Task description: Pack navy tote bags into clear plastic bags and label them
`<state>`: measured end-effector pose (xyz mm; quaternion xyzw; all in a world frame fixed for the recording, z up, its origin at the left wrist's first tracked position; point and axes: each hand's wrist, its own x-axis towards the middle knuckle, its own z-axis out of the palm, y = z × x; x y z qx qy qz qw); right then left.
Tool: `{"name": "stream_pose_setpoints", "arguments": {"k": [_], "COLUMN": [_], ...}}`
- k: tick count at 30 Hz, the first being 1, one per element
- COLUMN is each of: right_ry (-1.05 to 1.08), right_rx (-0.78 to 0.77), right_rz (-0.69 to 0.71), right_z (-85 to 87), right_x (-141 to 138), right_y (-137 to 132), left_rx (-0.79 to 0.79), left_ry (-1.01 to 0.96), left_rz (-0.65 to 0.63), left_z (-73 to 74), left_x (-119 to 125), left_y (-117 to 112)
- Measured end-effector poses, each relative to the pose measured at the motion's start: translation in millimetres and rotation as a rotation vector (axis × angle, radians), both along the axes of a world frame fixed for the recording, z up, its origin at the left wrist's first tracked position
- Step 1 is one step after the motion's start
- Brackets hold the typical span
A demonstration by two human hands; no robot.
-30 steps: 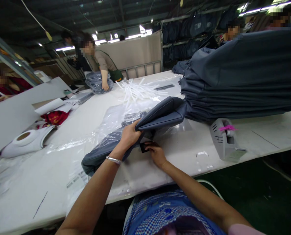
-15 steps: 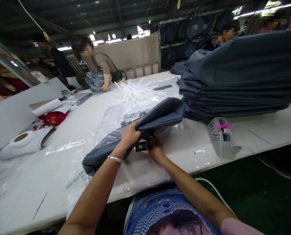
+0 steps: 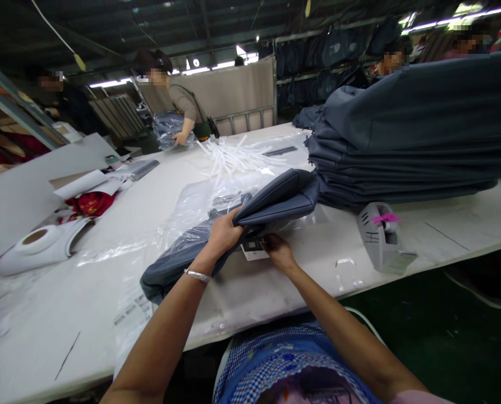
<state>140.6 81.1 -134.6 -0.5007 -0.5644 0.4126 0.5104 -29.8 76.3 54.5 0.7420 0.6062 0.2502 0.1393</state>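
Note:
A folded grey-blue fabric cover (image 3: 275,199) lies across the white table (image 3: 56,303), partly on clear plastic film (image 3: 191,207). My left hand (image 3: 223,233) grips the cover's folded edge and lifts it. Just under that fold, my right hand (image 3: 280,251) pinches a small black-and-white tag (image 3: 253,247) hanging from the cover. A silver bracelet is on my left wrist.
A tall stack of grey-blue covers (image 3: 410,140) fills the right side. A grey tape dispenser (image 3: 380,235) stands near the front edge. White plastic strips (image 3: 242,157) lie further back, a white roll (image 3: 40,244) at the left. A person (image 3: 174,106) handles a plastic-wrapped bundle at the far end.
My right hand has shifted slightly right under the fold, and the tag now shows a white face. The person at the far end has lifted the wrapped bundle.

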Motion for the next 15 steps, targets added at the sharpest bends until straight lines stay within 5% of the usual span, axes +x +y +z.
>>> {"name": "stream_pose_setpoints", "arguments": {"k": [9, 15], "right_ry": [-0.121, -0.195], "right_rx": [-0.057, 0.088], "right_rz": [0.294, 0.095], "right_z": [-5.9, -13.9], "right_x": [29.2, 24.6], "right_y": [6.4, 17.5], "left_rx": [-0.024, -0.008], "left_ry": [0.004, -0.081], "left_rz": [0.000, -0.001], "left_z": [5.1, 8.8], "left_x": [0.8, -12.3], "left_y": [-0.3, 11.4]}}
